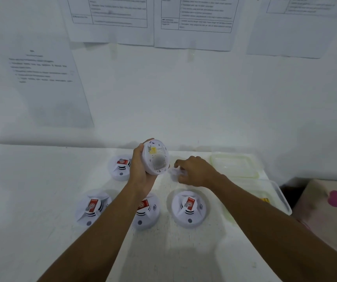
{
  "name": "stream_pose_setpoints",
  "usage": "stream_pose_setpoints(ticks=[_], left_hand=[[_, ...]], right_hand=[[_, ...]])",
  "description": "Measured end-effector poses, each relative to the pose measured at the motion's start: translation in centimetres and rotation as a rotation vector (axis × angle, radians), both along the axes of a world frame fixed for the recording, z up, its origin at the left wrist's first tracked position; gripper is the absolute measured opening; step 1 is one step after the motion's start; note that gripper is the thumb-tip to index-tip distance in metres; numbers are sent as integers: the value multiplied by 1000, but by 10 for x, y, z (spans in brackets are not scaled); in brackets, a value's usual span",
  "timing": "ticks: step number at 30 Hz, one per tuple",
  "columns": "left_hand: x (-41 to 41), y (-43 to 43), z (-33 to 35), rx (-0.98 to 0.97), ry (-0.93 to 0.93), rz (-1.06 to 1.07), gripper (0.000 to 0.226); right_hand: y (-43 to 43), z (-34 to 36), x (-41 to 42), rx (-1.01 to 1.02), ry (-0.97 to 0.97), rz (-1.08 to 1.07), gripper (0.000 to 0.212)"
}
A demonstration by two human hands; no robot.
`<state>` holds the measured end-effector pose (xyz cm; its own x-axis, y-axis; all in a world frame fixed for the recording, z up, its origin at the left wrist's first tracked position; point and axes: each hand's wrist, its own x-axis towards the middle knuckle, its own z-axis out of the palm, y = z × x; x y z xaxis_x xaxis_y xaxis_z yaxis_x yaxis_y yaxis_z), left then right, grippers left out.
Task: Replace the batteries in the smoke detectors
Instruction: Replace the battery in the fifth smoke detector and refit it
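Observation:
My left hand (pixel 141 169) grips a white round smoke detector (pixel 157 157) lifted off the table, its back side with a yellow label turned toward me. Just to its right, my right hand (pixel 196 171) is low over the table, fingers curled round a small white plastic piece (pixel 174 171) that is blurred. Several other white smoke detectors with red stickers sit face up on the table: one at the back left (pixel 119 167), one at the front left (pixel 92 207), one under my left forearm (pixel 148 213), one at the front right (pixel 189 208).
A clear plastic lid (pixel 234 165) lies at the back right of the white table (pixel 173 251). A clear tray (pixel 279 198) holding something yellow (pixel 265 200) stands at the right edge. Beyond it is a beige box with a pink spot (pixel 335 198). Printed sheets hang on the wall.

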<state>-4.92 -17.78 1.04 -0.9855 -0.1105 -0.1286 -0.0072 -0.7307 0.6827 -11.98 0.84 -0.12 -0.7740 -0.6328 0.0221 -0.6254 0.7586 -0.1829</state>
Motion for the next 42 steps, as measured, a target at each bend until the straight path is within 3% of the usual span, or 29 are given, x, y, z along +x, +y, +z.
stream_pose_setpoints(ticks=[3, 7, 14, 16, 22, 27, 30, 37, 42], left_hand=[[1, 1, 0, 12, 18, -12, 38], [4, 6, 1, 15, 33, -44, 39], [16, 38, 14, 83, 46, -155, 53], [21, 51, 17, 115, 22, -195, 59], [38, 67, 25, 157, -2, -222, 55], [56, 70, 31, 92, -43, -194, 53], [63, 71, 31, 105, -59, -181, 57], [73, 69, 32, 115, -58, -141, 59], [78, 74, 37, 50, -10, -73, 53]], right_hand=[[8, 4, 3, -253, 26, -171, 23], [23, 29, 14, -683, -41, -371, 22], [25, 81, 61, -1147, -239, -250, 23], [21, 81, 70, -1117, -225, -215, 21], [14, 55, 91, -962, 59, -198, 18], [12, 45, 114, -805, 101, -206, 42], [13, 48, 125, -749, 136, -153, 43], [14, 48, 137, -701, 211, -130, 39], [0, 50, 150, -826, 160, -277, 39]])
